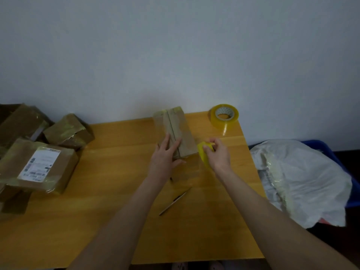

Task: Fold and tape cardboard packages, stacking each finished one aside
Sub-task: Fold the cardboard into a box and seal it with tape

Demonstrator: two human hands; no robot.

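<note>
Centre of the wooden table (116, 211): one cardboard package (185, 133), flaps folded shut. Its long axis runs away from the person, far end leaning slightly left, with the seam running along that axis.

Left hand (165, 152) lies flat on the near half, fingers straight, pressing down beside the seam.

Right hand (218, 152) is just right of the package's near right corner. Its fingers pinch a yellow piece (203, 154), tape by the look of it, though I cannot be sure. The piece nearly touches the package edge.

So the seam lies left of the right hand and slightly beyond it. My guess is that the right hand, being nearer, carries the piece across while the left pins the flaps.

Tape roll (224, 115) stands at the far right corner, well apart. Finished packages (39, 162) are piled at the left edge. A pen-like tool (175, 200) lies near the person.
</note>
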